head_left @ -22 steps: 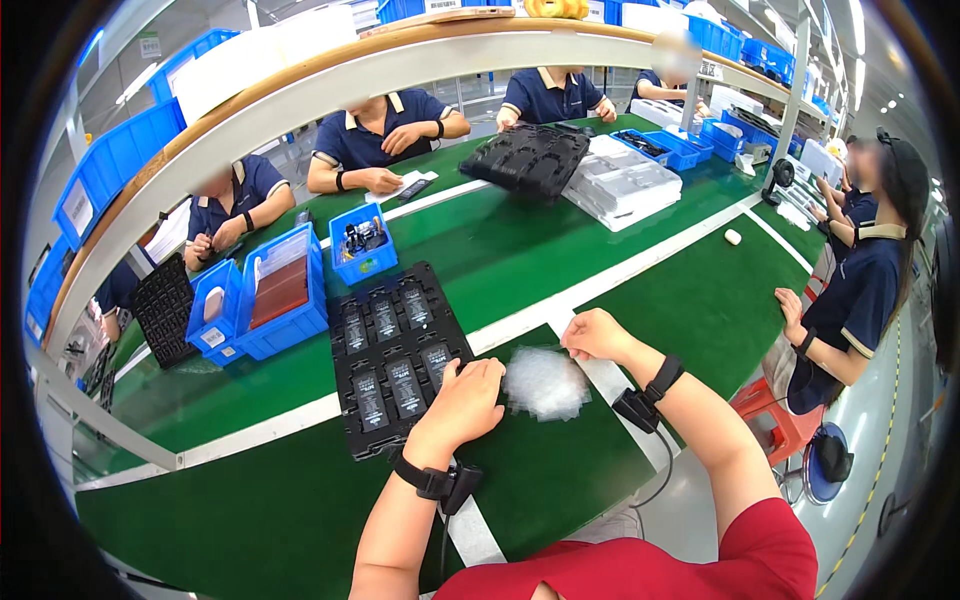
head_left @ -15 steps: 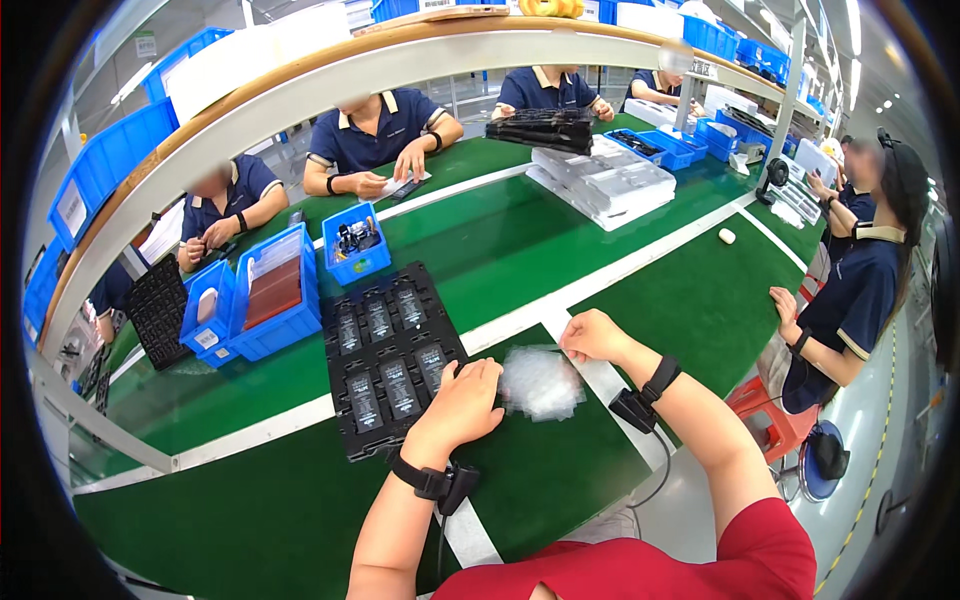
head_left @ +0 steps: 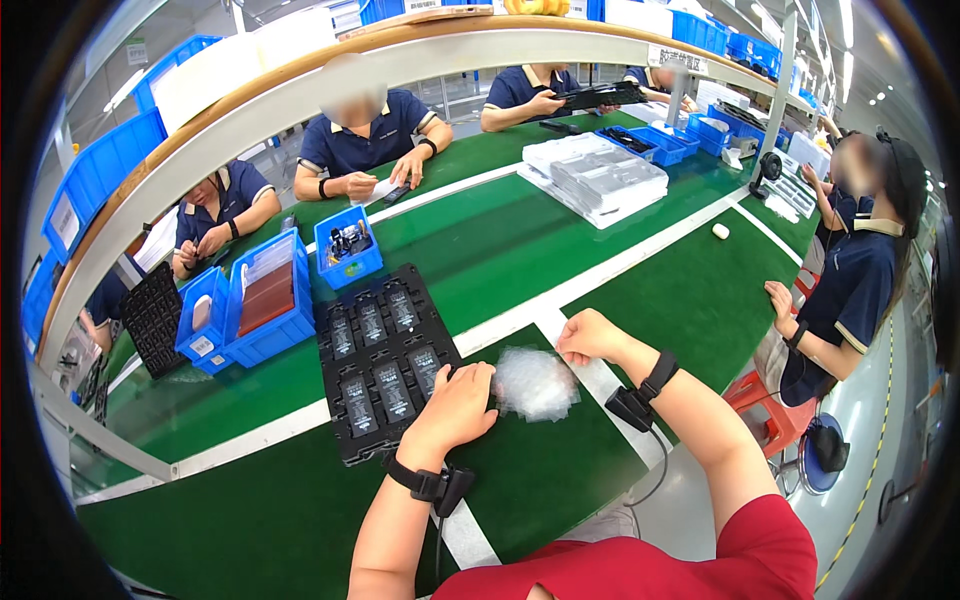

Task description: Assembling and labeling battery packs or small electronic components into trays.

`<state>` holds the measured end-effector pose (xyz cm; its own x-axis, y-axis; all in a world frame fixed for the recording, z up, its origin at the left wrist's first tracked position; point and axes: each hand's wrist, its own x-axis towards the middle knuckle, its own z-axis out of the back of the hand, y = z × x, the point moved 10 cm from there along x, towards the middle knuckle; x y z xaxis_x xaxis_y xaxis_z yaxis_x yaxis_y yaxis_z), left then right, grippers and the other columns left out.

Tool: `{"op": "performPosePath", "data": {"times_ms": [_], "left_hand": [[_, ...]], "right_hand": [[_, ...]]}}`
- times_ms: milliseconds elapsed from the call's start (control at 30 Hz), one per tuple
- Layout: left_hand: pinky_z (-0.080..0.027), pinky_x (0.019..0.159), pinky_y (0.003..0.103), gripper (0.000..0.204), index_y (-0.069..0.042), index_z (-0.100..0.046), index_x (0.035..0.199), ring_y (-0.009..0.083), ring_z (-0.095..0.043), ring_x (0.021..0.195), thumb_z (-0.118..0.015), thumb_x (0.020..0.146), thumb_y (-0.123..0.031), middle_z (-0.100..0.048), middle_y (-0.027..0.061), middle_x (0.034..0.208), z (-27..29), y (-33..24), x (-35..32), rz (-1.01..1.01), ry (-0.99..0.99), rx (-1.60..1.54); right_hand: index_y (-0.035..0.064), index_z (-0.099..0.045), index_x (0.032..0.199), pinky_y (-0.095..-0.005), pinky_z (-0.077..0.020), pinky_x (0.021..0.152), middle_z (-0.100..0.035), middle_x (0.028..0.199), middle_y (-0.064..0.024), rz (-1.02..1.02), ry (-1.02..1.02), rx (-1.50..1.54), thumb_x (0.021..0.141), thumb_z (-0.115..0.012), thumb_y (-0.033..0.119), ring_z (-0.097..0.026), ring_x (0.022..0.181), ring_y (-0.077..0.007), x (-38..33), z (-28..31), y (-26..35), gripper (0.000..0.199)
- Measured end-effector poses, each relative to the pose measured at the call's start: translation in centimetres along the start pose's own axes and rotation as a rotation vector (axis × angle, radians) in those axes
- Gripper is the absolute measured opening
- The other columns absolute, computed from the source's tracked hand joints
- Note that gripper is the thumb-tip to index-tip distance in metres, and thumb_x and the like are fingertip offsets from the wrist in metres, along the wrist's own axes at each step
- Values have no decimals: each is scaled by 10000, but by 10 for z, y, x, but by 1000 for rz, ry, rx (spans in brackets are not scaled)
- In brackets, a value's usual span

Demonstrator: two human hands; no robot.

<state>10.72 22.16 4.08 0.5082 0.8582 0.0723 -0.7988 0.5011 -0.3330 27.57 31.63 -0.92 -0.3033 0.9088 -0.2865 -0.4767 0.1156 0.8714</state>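
Observation:
A black plastic tray [head_left: 380, 362] lies on the green table and holds several flat black rectangular packs [head_left: 396, 392] that look like phone batteries. My left hand [head_left: 455, 408] rests at its near right corner, fingers stretched out, with nothing seen in it. To the right is a loose pile of small clear plastic sheets [head_left: 535, 385]. At the pile's far right edge, my right hand [head_left: 592, 338] has thumb and fingertips pinched together. Whatever it may hold is too small to make out. Both wrists wear black straps with a small device and cable.
Blue bins [head_left: 268, 300] stand beyond the tray, and one small bin [head_left: 348, 248] holds small parts. Stacked white trays [head_left: 592, 178] sit farther back. A white shelf frame [head_left: 420, 45] spans the far side. Co-workers in navy shirts sit across and at the right.
The whole view has shifted slightly, while my hands stay nearly in place by the tray and the pile. Across the table, a co-worker's black tray has moved to the right.

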Motion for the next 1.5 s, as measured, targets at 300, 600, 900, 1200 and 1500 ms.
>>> {"op": "performPosePath", "data": {"times_ms": [300,600,900,1200,1500], "left_hand": [[-251,1038,490,546,15,-416,1182,312,-467,1141,-662,729,-164,-513,195,1156,-1,0,1,-4,18,-15],[-283,1010,457,519,-2,-428,1160,329,-500,1081,-667,725,-153,-550,196,1070,0,-2,3,-33,-21,-37],[-287,1004,442,494,-10,-435,1142,326,-504,1067,-661,724,-145,-550,192,1061,2,-2,2,-37,-54,-70],[-298,998,424,487,-7,-441,1139,323,-502,1071,-653,722,-141,-547,192,1072,3,0,1,-29,-56,-69],[-320,970,405,481,-6,-447,1127,326,-506,1058,-658,719,-150,-554,193,1064,3,0,3,-42,-67,-84]], "right_hand": [[-40,-618,699,-255,-483,430,-611,588,-96,-21,-22,17,745,-605,45,-576,461,-133,-5,7,-12,98],[-48,-615,709,-262,-491,438,-610,593,-97,-21,-10,9,758,-594,40,-584,471,-142,-16,7,-11,103],[-48,-614,734,-259,-489,439,-623,632,-112,-4,-75,47,773,-588,53,-590,485,-154,-25,17,-10,111],[-25,-626,767,-221,-466,465,-609,639,-67,-125,-35,277,793,-633,92,-567,522,-109,-55,23,-33,120],[-28,-627,757,-220,-456,457,-611,630,-74,-151,45,218,783,-637,92,-558,501,-115,-38,5,-28,124]]}}
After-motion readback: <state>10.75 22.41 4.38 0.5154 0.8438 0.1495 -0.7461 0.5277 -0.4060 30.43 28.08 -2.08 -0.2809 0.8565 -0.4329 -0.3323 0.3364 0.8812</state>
